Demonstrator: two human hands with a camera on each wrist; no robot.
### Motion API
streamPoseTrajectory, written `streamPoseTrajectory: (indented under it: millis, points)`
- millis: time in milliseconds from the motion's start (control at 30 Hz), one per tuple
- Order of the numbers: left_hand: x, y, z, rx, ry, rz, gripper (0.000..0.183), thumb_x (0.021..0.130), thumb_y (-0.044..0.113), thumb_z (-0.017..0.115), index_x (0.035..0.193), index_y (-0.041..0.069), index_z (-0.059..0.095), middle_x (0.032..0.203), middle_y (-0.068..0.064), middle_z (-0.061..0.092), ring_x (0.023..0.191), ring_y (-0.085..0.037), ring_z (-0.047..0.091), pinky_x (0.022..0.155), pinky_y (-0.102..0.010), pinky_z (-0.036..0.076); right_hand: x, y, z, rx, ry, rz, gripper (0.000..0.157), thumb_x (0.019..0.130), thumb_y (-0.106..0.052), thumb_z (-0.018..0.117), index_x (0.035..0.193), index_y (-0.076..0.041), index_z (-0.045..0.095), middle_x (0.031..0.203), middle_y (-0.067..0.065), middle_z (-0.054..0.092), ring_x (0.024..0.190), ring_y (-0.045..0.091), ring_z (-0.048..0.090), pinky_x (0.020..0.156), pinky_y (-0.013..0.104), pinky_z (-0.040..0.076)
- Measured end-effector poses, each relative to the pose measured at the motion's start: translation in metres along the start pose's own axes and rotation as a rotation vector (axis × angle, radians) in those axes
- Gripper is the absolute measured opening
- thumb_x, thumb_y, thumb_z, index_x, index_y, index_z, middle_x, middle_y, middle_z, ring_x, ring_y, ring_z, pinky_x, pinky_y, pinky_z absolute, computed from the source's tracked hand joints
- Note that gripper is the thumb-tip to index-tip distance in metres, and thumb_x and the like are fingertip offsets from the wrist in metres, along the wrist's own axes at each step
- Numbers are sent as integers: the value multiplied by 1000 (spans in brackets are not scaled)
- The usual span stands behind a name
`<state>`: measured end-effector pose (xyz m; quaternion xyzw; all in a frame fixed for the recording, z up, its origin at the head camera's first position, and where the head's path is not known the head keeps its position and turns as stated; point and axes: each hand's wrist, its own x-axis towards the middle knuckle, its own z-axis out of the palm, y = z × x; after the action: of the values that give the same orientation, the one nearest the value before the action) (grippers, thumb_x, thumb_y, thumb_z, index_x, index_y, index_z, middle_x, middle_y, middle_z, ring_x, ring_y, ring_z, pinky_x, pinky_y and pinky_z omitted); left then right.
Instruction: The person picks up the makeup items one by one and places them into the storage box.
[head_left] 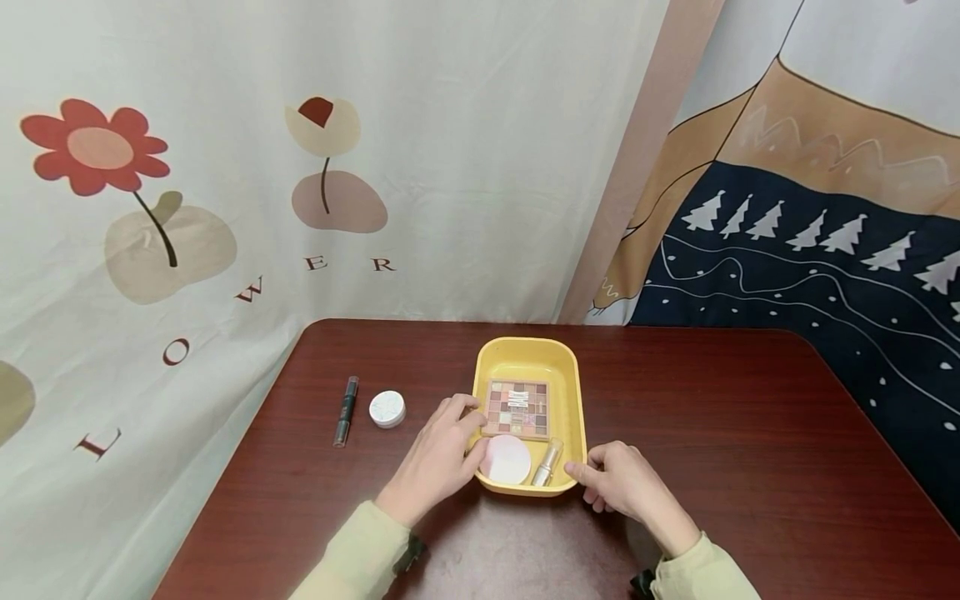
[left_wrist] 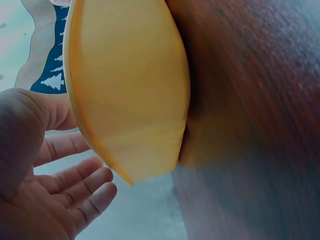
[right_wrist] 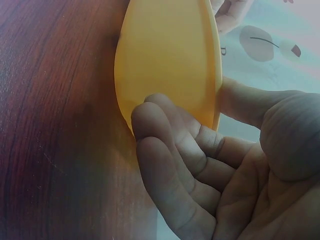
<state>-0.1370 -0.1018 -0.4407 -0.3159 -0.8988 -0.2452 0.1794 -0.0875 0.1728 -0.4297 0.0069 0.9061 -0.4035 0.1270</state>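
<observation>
Left hand (head_left: 437, 458): fingers parted and relaxed, thumb and index finger reaching over the tray's left rim; whether the tips are touching anything inside cannot be told. Right hand (head_left: 626, 482): pinching the tray's near right rim, thumb inside, curled fingers lying against the outer wall. Tray (head_left: 525, 353): yellow, deep, oblong, corners rounded, walls flaring to a thin lip; sitting upright between the hands, its long sides running away from the person. Contents: one square-gridded palette (head_left: 517, 408), brown and pink pans, white lettering; nearer, one pale pink disc (head_left: 506, 460) and, to its right, one silver tube (head_left: 547, 462), clear-topped, lying aslant. Left of the tray: one round white jar (head_left: 387, 409), then one slim dark pen (head_left: 345, 412). All are resting on a reddish-brown table (head_left: 712, 417). Behind: a flower-printed curtain (head_left: 465, 125) is hanging.
</observation>
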Motion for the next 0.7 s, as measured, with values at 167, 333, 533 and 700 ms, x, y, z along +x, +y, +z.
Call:
streamPoseTrajectory:
  millis: [167, 333, 533, 700]
  points:
    - [-2, -5, -1, 8, 1, -4, 13, 86, 7, 76, 98, 6, 73, 118, -13, 64, 106, -28, 60, 93, -43, 53, 0, 0, 0, 2, -1, 3, 31, 96, -27, 73, 74, -6, 68, 56, 1, 62, 49, 17, 62, 49, 30, 52]
    - [-4, -8, -3, 12, 7, -17, 15, 86, 7, 75, 101, 5, 74, 115, -10, 63, 103, -27, 59, 91, -42, 53, 0, 0, 0, 5, -3, 7, 32, 97, -27, 73, 73, -6, 68, 55, 1, 62, 48, 17, 61, 49, 30, 52]
    - [-6, -11, -4, 41, 9, -51, 20, 90, 7, 73, 110, 3, 73, 113, -8, 63, 104, -27, 60, 92, -42, 53, 0, 0, 0, 8, 0, 3, 32, 97, -27, 73, 73, -5, 68, 56, 2, 63, 49, 18, 62, 49, 31, 52]
    - [-9, -18, -6, 72, 11, -76, 19, 90, 5, 72, 109, 3, 73, 114, -9, 63, 105, -28, 60, 92, -42, 54, 0, 0, 0, 6, -1, -8, 33, 97, -29, 73, 74, -6, 68, 56, 1, 63, 49, 18, 62, 49, 30, 52]
